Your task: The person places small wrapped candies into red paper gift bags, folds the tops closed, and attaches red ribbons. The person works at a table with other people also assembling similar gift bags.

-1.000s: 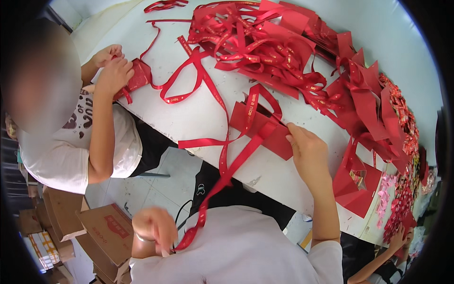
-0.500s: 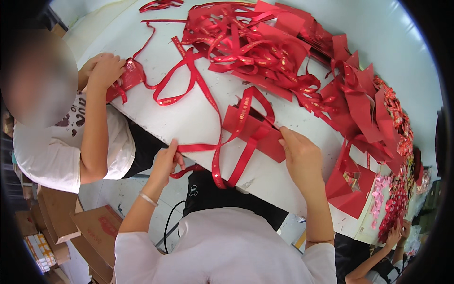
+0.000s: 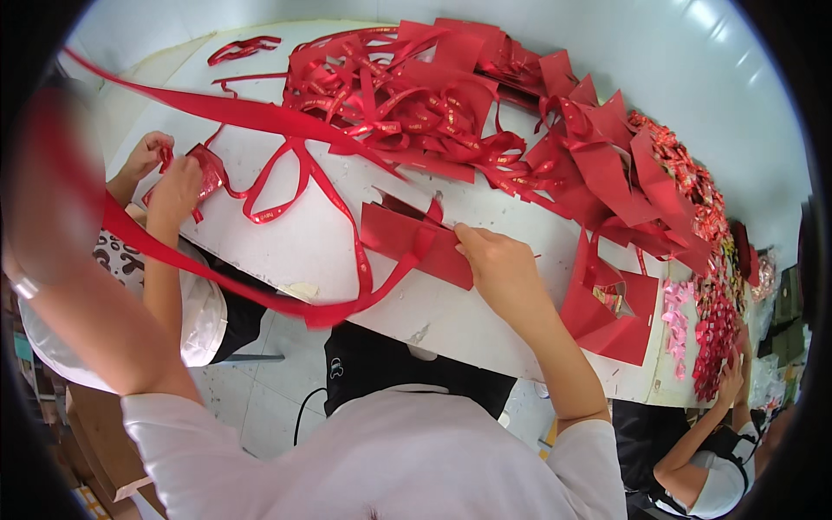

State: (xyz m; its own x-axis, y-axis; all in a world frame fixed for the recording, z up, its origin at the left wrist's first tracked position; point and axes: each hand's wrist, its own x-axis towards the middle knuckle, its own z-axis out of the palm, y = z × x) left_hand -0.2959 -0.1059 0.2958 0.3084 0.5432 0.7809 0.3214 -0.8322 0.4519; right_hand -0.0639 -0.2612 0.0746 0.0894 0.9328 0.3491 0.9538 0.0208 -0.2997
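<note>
My right hand [image 3: 498, 264] pinches the top right corner of a small red paper bag [image 3: 407, 243], which lies on the white table. A long red ribbon [image 3: 303, 310] passes at the bag and sweeps left across my front in a wide, blurred loop. My left arm [image 3: 104, 338], with a silver bracelet [image 3: 26, 287], stretches far out to the left. Its hand is at the dark rim, and its fingers cannot be made out. Another red paper bag [image 3: 611, 325] stands open to the right of my right forearm, with something wrapped inside.
A heap of red bags and printed ribbons [image 3: 407, 104] covers the table's far side. Rightward lie pink bows [image 3: 676, 316] and many small red packets [image 3: 718, 338]. At the left a co-worker's hands [image 3: 178, 186] handle a red bag [image 3: 206, 169]; another person's hands [image 3: 732, 377] are at lower right.
My left hand has swung from the table edge far to the left, and the ribbon now stretches in a long loop. My right hand stays on the bag. The whole view has shifted slightly.
</note>
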